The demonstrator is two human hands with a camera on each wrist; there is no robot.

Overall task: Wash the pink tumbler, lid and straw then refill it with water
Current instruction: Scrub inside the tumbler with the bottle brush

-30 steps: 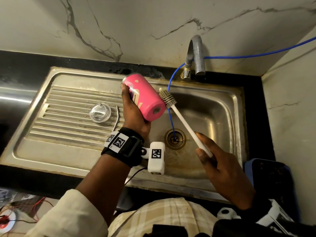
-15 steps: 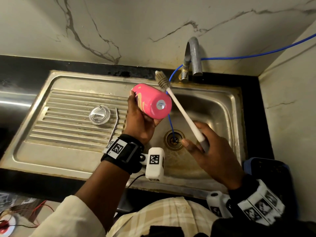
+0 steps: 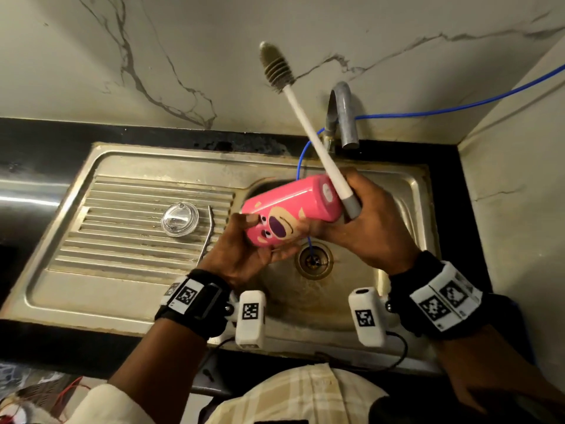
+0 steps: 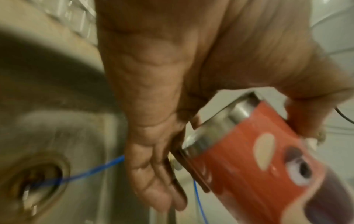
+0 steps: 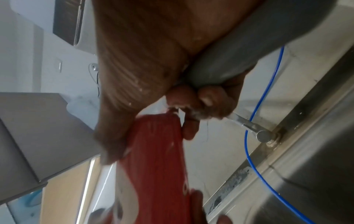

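Note:
The pink tumbler with a bear face lies sideways over the sink basin, held at both ends. My left hand grips its open steel-rimmed end from below. My right hand cups its base and also holds the bottle brush by its grey handle end. The brush's head points up at the wall. On the ribbed drainboard to the left lie the clear lid and the bent metal straw. The inside of the tumbler is hidden.
The grey tap stands behind the basin, with no water running. A thin blue tube comes along the wall and drops into the drain. A black counter rims the sink, and a marble wall rises at the back and right.
The brush swung up and away from the tumbler's side to point at the wall. My right hand came in onto the tumbler's base. The tumbler turned sideways, bear face up.

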